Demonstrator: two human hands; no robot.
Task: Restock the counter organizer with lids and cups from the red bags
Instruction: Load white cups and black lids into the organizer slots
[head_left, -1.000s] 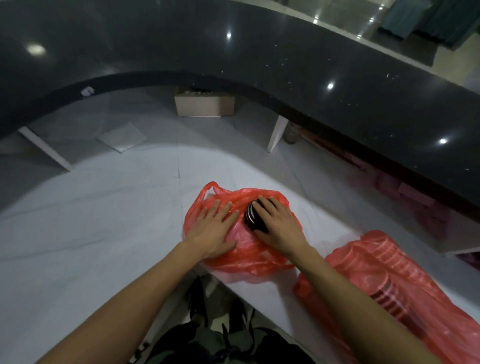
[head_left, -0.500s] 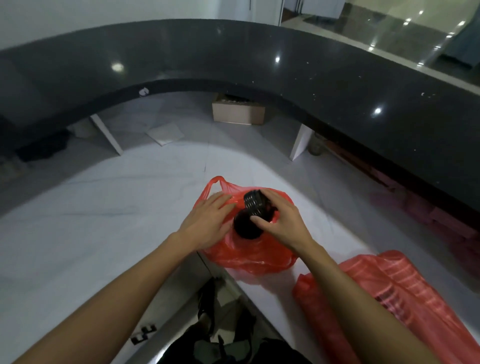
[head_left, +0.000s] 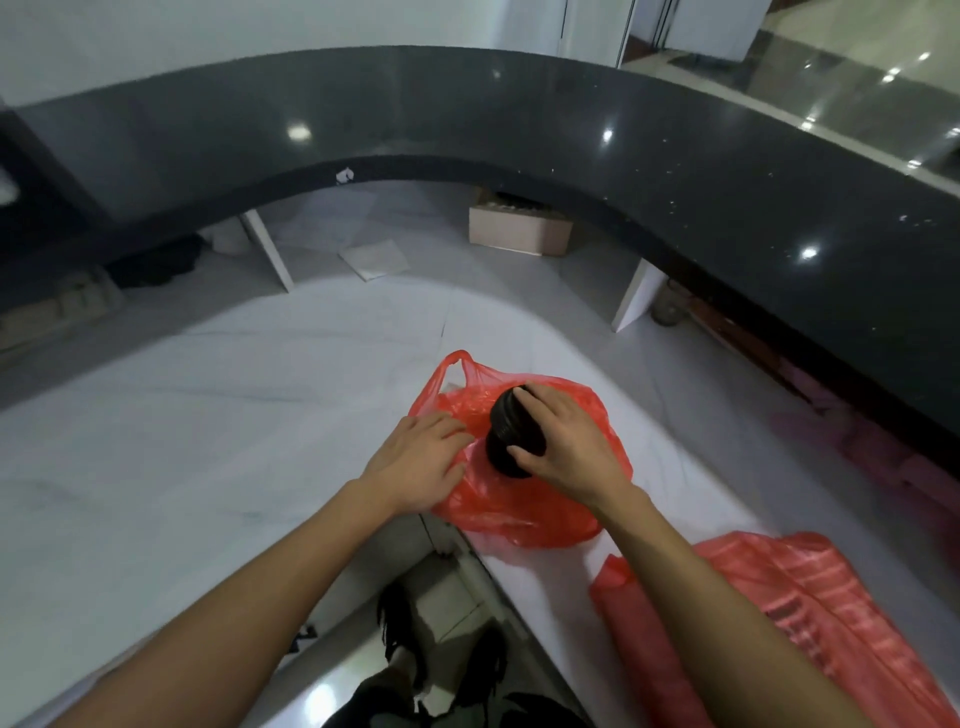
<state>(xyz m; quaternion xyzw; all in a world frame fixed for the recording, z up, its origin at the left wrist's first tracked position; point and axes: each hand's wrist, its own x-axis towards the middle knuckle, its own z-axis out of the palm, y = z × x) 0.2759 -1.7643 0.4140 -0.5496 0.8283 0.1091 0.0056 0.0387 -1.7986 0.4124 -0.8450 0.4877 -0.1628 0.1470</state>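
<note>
Since half a second ago our right hand (head_left: 566, 441) has drawn the stack of black lids (head_left: 511, 434) a little further out of the red bag (head_left: 519, 506), and our view has tipped upward so more of the dark raised counter (head_left: 571, 119) shows. We grip the stack with our fingers curled over its top and our thumb pressed along its near side; the stack leans, its lower end inside the bag's open mouth. Our left hand (head_left: 418, 465) lies with straight, spread fingers pressing the bag's left edge down against the white desk (head_left: 208, 405). One bag handle (head_left: 457, 364) loops up at the far side.

To our right a second red bag (head_left: 810, 623) lies long and flat on the same desk, ribbed shapes showing through the plastic; what it holds we cannot tell for sure. Under the dark counter, at the back of the desk, sits a cardboard box (head_left: 519, 234) with dark items in it, and a pale flat square (head_left: 374, 260) lies left of it. Below, between our arms, we see our own legs (head_left: 441, 691) and the tiled floor.
</note>
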